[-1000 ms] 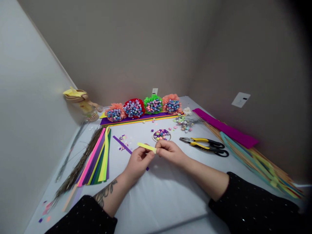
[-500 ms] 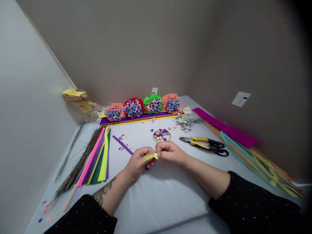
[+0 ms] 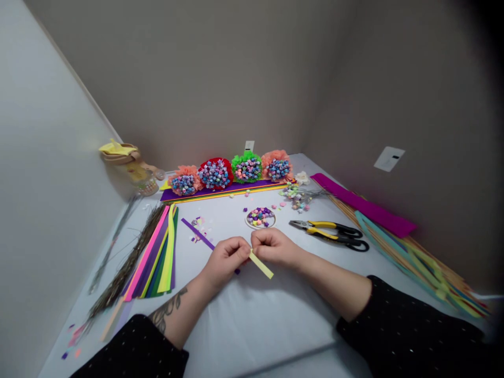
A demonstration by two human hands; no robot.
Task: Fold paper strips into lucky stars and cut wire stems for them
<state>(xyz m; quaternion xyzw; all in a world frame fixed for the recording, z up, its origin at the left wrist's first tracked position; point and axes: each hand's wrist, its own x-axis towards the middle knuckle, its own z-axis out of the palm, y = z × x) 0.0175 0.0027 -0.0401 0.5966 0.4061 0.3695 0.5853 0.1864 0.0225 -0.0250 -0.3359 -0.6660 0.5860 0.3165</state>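
Observation:
Between the fingertips of both hands is a short yellow paper strip [image 3: 261, 265], its loose end slanting down to the right. My left hand [image 3: 227, 259] pinches the strip's upper end, where fingers hide any fold. Close against it, my right hand [image 3: 275, 245] is closed on the same piece. A purple paper strip [image 3: 198, 233] lies on the table and passes beneath my left hand, its tip showing below. Just beyond the hands sits a small round dish [image 3: 247, 222] of folded paper stars [image 3: 260, 215].
Yellow-and-black pliers [image 3: 331, 234] lie right of the dish. Colored paper strips [image 3: 151, 257] and a bundle of dark stems [image 3: 126, 262] spread at left. Star-filled bouquets [image 3: 216, 174] line the back. A magenta sheet [image 3: 366, 207] rests at right, with a cup [image 3: 137, 170] at far left.
The yellow strip's free end has swung from pointing left across my left hand to pointing down and right. Both hands stay nearly in place.

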